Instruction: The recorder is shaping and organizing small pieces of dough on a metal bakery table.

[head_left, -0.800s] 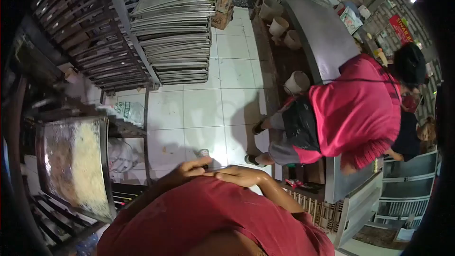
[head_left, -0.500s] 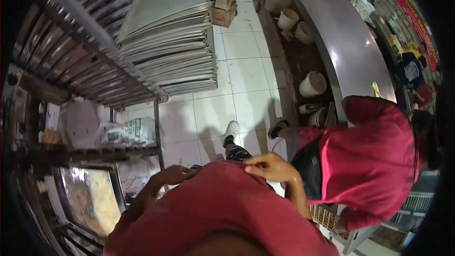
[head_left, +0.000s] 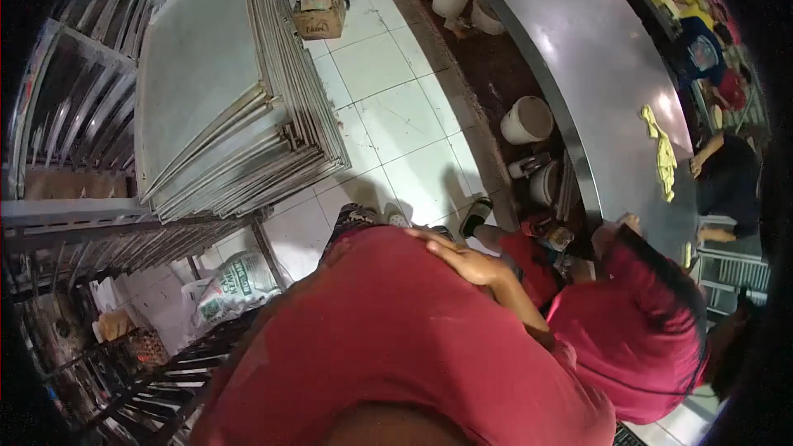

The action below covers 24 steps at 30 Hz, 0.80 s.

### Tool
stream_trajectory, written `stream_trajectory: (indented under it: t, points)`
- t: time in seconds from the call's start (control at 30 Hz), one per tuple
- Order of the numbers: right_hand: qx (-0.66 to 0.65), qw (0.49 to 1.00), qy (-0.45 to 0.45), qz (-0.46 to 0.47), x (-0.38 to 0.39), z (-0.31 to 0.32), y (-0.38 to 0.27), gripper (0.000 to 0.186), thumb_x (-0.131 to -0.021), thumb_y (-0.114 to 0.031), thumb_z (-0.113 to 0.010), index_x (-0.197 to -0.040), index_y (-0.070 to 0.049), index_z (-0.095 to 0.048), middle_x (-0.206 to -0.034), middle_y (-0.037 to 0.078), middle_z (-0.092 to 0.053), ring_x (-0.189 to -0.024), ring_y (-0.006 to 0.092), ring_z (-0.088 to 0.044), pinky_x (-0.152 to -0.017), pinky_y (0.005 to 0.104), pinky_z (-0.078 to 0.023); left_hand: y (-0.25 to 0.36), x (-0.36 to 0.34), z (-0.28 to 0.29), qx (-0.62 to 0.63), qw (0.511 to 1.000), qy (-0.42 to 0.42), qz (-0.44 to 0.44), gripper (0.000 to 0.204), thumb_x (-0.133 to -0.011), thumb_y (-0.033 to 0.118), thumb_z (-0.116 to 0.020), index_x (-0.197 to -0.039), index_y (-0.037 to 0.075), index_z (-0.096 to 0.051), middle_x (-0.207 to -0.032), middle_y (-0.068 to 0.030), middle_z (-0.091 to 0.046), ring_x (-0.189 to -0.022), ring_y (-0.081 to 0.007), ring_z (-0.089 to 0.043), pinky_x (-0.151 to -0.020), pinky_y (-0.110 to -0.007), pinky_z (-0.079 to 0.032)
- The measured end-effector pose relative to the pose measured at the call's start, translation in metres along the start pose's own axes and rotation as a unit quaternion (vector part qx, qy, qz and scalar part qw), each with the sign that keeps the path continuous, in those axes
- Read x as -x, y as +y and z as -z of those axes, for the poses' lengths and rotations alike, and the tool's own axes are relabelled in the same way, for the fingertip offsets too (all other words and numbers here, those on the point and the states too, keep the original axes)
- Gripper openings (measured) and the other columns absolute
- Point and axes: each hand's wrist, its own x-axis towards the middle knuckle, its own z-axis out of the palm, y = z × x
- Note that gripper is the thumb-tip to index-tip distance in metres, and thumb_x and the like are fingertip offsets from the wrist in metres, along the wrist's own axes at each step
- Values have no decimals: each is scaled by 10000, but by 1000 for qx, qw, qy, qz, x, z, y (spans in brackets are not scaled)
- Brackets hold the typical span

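My right hand lies against the front of my red shirt, its fingers stretched out and holding nothing. My left hand cannot be seen; the shirt and my body cover that side. Ahead of me on the left stands a tall stack of flat metal baking trays, apart from my right hand. Close by on my right, a person in a red shirt leans beside a long metal worktable, with a hand at its near end.
Yellow cloth lies on the worktable. White buckets stand beneath it. Two cardboard boxes sit on the tiled floor beyond the trays. A filled plastic sack and dark metal racks are at left. Another person in dark clothes stands across the worktable.
My view has turned, and the tray stack appears further left. My right hand has flattened onto my shirt; my left hand has gone out of sight. The person beside me has moved lower in view.
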Motion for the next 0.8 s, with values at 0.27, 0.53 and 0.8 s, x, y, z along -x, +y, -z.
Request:
stream_trajectory:
  t: [0.27, 0.53, 0.8]
  points:
    - [246, 901, 75, -350, 0, 52, -4, 520, -1022, -424, -435, -1469, -159, -465, -1583, 146, -337, -1469, 345, -269, -1200, 438, -225, -94, -59, 42, -165, 986, 0, 22, 535, -963, 403, -565, -1436, 156, -526, -1522, -153, -445, -1377, -260, -457, -1163, -420, -316]
    - [152, 975, 163, 21, -76, 162, -121, 450, -968, -294, -593, -1357, -69, -575, -1508, 193, -443, -1423, 384, -351, -1173, 535, -274, -82, -144, 143, 46, 984, -115, -126, 559, -974, 437, -543, -1441, 131, -515, -1529, -158, -431, -1400, -262, -426, -1181, -448, -280]
    - [-9, 967, -117, 226, -107, 302, -125, 595, -991, -505, -497, -1411, -89, -557, -1580, 202, -330, -1515, 404, -128, -1198, 598, -15, 70, -239, 320, 743, 649, 39, -157, 603, -1021, 461, -438, -1438, 29, -493, -1548, -202, -376, -1434, -354, -362, -1184, -537, -226]
